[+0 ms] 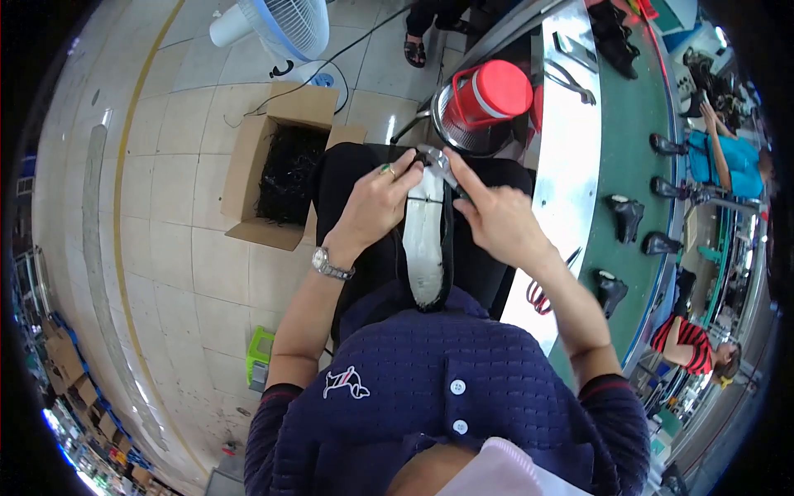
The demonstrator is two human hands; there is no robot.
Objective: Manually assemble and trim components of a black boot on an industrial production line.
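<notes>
A black shoe upper (426,240) with its white underside facing up lies lengthwise across my lap, its far end held between my hands. The fingers of my left hand (374,202) are closed on the left edge of that end. My right hand (499,217) grips pincers (438,159) with a shiny metal head, which meets the far tip of the shoe upper. Most of their handle is hidden in my palm. A dark line crosses the white underside just below the tool.
On the left floor stands an open cardboard box (240,178) with black scraps, beyond it a fan (289,25). A red jug (500,89) sits on a stool ahead right. To the right, a metal bench (571,157) borders a green conveyor (641,157) carrying black shoes. Other people work beyond.
</notes>
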